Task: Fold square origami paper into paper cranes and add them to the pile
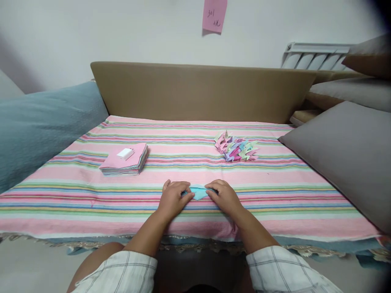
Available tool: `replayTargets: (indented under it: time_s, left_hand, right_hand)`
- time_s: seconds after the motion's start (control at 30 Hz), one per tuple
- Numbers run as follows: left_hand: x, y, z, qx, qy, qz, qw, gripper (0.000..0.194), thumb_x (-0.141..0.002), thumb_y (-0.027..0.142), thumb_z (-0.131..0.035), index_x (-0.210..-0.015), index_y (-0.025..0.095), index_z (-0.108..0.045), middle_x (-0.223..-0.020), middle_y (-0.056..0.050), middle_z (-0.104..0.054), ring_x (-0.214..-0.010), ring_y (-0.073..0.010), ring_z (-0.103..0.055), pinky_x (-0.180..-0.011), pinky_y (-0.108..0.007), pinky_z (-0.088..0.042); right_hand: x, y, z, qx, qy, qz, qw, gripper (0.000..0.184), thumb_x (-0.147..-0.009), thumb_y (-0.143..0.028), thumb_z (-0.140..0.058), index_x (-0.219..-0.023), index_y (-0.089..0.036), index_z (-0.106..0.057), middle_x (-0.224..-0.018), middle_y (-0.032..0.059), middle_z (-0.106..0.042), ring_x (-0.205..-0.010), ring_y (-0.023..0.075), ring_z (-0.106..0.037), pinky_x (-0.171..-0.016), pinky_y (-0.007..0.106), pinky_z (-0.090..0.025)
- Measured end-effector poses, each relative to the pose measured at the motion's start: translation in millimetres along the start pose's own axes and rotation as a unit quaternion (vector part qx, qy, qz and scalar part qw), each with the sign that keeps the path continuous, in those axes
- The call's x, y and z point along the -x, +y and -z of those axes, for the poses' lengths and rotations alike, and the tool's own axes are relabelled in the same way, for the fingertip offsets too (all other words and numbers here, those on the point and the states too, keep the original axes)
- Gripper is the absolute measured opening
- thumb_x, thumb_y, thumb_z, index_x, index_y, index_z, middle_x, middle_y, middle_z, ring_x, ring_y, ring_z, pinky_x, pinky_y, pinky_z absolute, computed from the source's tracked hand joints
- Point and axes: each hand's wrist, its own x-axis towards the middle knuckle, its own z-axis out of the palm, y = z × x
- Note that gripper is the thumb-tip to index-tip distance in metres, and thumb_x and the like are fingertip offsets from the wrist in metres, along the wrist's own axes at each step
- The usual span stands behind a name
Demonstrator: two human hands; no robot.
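A small piece of folded light-blue paper [198, 193] lies low over the striped cloth, stretched between my two hands. My left hand [175, 196] pinches its left end between thumb and fingers. At the opposite end, my right hand [224, 195] grips the paper the same way. A fold line runs across the upper part of the paper, and its outer tips are hidden by my fingers. Beyond my right hand sits a cluster of folded paper cranes [235, 147] in pink, purple, blue and green. To the far left of my left hand rests a stack of coloured paper sheets [125, 162].
A white charger block [125, 154] lies on the paper stack. Striped cloth [180, 162] covers the seat. A brown backrest [198, 93] stands behind, a blue-grey armrest [51, 126] at left, and grey cushions [342, 150] at right. A pink note [214, 16] hangs on the wall.
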Motion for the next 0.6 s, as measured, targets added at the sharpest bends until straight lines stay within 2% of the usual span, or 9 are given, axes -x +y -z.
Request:
replayTargets:
  time_s: [0.23, 0.43, 0.6]
  left_hand:
    - [-5, -12, 12.1, -0.005, -0.046, -0.004, 0.999, 0.01, -0.076, 0.035, -0.061, -0.077, 0.027, -0.067, -0.115, -0.002, -0.063, -0.109, -0.023, -0.054, -0.1, -0.049, -0.026]
    - [-7, -18, 11.0, -0.008, -0.016, -0.009, 1.0, 0.013, -0.07, 0.034, -0.067, -0.067, 0.022, -0.065, -0.108, -0.005, -0.066, -0.105, -0.0234, -0.057, -0.093, -0.04, -0.037]
    - [-6, -20, 13.3, -0.04, 0.003, 0.011, 0.999, 0.016, -0.07, 0.038, -0.066, -0.064, 0.023, -0.066, -0.107, -0.005, -0.067, -0.102, -0.0236, -0.058, -0.09, -0.039, -0.04]
  right_hand:
    - [1, 0, -2, -0.001, 0.006, 0.024, 1.0, 0.02, -0.082, -0.022, -0.055, -0.097, -0.022, -0.068, -0.098, 0.0052, -0.065, -0.095, 0.0193, -0.056, -0.087, 0.035, -0.044]
    - [2, -1, -3, 0.017, 0.006, 0.047, 0.999, 0.021, -0.083, -0.022, -0.053, -0.1, -0.022, -0.067, -0.1, 0.0054, -0.065, -0.095, 0.0191, -0.056, -0.087, 0.035, -0.044]
    - [2, -1, -3, 0.014, 0.0, 0.05, 0.999, 0.021, -0.083, -0.021, -0.054, -0.099, -0.023, -0.067, -0.1, 0.0054, -0.065, -0.095, 0.02, -0.056, -0.086, 0.036, -0.044]
